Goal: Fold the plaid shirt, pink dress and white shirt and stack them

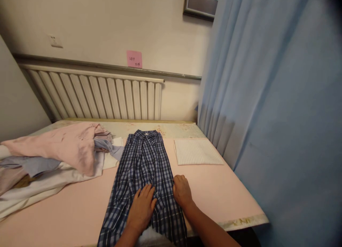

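A blue plaid shirt (144,161) lies lengthwise on the table, collar at the far end, with its sides folded into a long narrow shape. Its lower part reaches the table's near edge. My left hand (141,208) rests flat on the lower front of the cloth, fingers spread. At the shirt's right edge, my right hand (182,190) has its fingers curled and closed on the fabric; the fingertips are partly hidden. Some wrinkles run through the cloth near my left hand.
A folded striped white cloth (197,152) lies to the right. Heaped pink, white and blue garments (64,143) cover the left side. A blue curtain (256,97) hangs along the right edge, and a radiator (107,94) stands behind the pink-covered table (213,190).
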`<state>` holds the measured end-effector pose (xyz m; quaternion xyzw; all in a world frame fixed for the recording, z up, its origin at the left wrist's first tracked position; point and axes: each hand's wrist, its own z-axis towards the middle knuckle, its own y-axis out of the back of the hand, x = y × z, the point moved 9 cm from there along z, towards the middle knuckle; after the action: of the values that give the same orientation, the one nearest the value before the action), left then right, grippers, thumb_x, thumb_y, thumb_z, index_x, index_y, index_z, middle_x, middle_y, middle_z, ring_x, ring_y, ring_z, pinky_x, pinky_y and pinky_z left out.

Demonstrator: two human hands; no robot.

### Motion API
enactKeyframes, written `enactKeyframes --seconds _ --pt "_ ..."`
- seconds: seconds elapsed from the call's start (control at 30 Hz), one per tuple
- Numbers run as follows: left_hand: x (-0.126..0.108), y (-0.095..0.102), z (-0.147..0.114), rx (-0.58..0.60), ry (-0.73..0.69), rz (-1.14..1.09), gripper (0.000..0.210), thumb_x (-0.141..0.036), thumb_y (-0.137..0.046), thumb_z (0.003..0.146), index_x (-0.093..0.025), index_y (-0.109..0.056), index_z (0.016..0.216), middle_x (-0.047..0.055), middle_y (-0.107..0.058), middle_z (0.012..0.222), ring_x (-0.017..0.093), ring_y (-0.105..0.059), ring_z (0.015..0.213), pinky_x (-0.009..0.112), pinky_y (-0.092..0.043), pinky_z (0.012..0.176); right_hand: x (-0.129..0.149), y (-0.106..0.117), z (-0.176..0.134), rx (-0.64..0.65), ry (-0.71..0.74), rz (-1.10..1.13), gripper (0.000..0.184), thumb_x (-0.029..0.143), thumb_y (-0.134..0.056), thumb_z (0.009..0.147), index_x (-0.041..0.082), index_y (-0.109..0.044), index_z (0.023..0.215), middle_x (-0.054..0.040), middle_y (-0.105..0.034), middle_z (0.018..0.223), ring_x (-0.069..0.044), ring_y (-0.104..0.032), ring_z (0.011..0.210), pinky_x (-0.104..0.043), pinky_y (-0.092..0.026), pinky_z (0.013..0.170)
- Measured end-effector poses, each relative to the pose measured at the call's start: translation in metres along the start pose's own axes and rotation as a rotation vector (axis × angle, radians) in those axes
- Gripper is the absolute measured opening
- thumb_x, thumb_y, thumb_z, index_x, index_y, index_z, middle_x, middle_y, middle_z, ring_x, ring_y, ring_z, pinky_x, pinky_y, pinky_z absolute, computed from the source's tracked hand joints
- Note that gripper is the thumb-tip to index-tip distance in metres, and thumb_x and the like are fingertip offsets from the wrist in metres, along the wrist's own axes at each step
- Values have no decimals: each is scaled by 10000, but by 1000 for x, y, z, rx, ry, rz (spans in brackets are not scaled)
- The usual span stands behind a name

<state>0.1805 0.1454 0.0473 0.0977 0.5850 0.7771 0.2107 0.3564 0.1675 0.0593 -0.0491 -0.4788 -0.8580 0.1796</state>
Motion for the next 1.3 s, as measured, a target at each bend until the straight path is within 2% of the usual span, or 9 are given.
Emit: enactKeyframes --seconds 0.23,0.53,0.73,0.9,1.3 --pt "0 -2 1 20 6 -10 436 -350 -413 930 -193 -543 1315 90 -540 1384 251 -452 1300 479 -334 1084 1 2 0 4 -1 7 229 -19 -440 760 200 -501 787 -23 -535 838 -187 -434 814 -307 -324 749" --pt "2 -3 -1 -41 -11 -20 427 -353 -415 929 -219 -541 1314 83 -543 1380 253 -452 1297 477 -323 1089 0 0 0 7 -20 15 227 -16 -434 779 202 -496 785 -21 -535 834 -187 -435 816 -309 -324 754" --pt "2 -3 0 -12 -1 -25 431 -356 -409 934 -200 -539 1314 88 -545 1377 255 -452 1299 478 -324 1088 0 0 0 -3 0 6 228 -19 -439 773 199 -502 794 -21 -537 841 -184 -440 817 -306 -325 754" --pt "2 -2 -1 -37 -8 -25 431 -363 -394 939 -210 -539 1315 87 -541 1382 254 -447 1303 480 -321 1091 0 0 0 0 2 -5 224 -17 -452 764 199 -504 787 -21 -539 833 -183 -444 813 -304 -327 751" --pt "2 -2 0 18 14 -27 440 -360 -399 938 -195 -533 1323 88 -534 1390 249 -439 1309 470 -318 1092 1 0 0 4 4 5 228 -16 -435 775 200 -504 792 -27 -541 843 -189 -445 821 -310 -331 757"
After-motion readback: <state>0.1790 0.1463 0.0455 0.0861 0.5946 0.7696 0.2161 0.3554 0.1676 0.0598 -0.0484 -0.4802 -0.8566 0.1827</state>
